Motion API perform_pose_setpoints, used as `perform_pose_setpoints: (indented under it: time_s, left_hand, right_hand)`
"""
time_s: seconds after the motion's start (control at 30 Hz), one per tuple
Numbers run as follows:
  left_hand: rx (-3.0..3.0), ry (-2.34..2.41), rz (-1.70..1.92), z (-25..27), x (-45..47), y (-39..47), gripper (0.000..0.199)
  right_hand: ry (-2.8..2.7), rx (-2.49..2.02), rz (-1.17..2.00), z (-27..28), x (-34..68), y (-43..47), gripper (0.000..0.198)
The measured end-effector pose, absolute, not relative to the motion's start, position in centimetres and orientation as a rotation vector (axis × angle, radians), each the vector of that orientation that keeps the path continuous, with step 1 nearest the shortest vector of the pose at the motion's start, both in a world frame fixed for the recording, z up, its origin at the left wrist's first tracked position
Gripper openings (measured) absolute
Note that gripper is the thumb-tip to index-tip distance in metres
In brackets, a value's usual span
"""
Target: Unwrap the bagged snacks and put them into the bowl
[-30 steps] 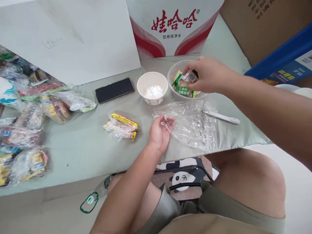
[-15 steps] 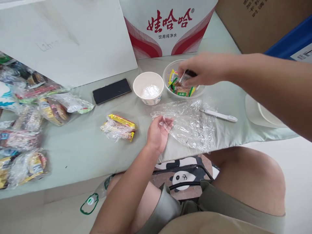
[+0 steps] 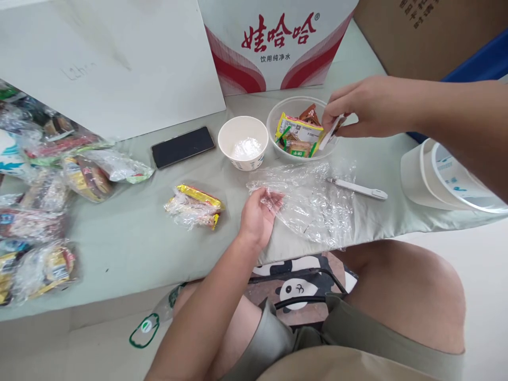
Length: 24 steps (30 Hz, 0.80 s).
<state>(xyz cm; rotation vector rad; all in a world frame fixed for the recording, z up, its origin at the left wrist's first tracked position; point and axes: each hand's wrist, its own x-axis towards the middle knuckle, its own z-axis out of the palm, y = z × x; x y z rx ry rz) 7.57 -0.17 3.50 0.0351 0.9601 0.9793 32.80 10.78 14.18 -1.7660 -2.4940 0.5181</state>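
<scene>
My right hand (image 3: 355,108) pinches a small snack packet (image 3: 333,131) at the right rim of a clear plastic bowl (image 3: 273,145). Inside that bowl lie several wrapped snacks (image 3: 304,129) in yellow, green and brown. Near the table's front edge, my left hand (image 3: 260,217) has its curled fingers on the left edge of a crumpled sheet of clear plastic film (image 3: 313,203). To the left of this hand sits a film-wrapped bundle of yellow snack packets (image 3: 194,206). A white paper bowl (image 3: 243,129) with crumpled clear film in it stands beside the plastic bowl.
A white cutter-like tool (image 3: 359,189) lies right of the film. Stacked white tubs (image 3: 416,172) stand at the right edge. A black phone (image 3: 183,147) lies left of the paper bowl. Several wrapped bundles (image 3: 43,227) fill the left side. Large boxes (image 3: 278,69) line the back.
My right hand has moved right, from inside the plastic bowl to its right rim, with a small packet in its fingers. My left hand stays on the film.
</scene>
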Motion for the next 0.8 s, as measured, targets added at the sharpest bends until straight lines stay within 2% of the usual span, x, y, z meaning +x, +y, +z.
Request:
perform_pose_setpoints:
  time_s: [0.13, 0.23, 0.33, 0.43, 0.57, 0.63, 0.8]
  left_hand:
    - [0.036, 0.961, 0.988, 3.4, 7.6, -0.1, 0.035]
    - [0.040, 0.966, 0.985, 3.4, 7.6, -0.1, 0.034]
    - [0.054, 0.967, 0.974, 3.3, 7.5, -0.1, 0.030]
    - [0.079, 0.969, 0.967, 3.3, 7.4, -0.2, 0.025]
    - [0.204, 0.883, 0.911, 3.6, 6.5, 0.0, 0.009]
    - [0.327, 0.809, 0.816, 3.7, 5.6, 0.2, 0.004]
    - [0.545, 0.594, 0.468, 4.3, 3.2, 0.9, 0.013]
  right_hand:
    - [-2.175, -1.978, 0.835, 14.1, 32.3, 10.5, 0.024]
    - [-2.078, -2.003, 0.847, 12.8, 32.6, 10.9, 0.026]
    - [-2.287, -1.953, 0.779, 11.5, 33.0, 11.6, 0.024]
    - [-2.490, -1.824, 0.596, 11.4, 32.6, 10.7, 0.033]
    - [-2.278, -1.610, 0.163, 11.9, 31.1, 5.0, 0.004]
    - [-2.119, -1.518, 0.293, 10.9, 30.3, 1.3, 0.007]
    - [-2.014, -1.498, 0.493, 5.1, 28.7, -3.9, 0.029]
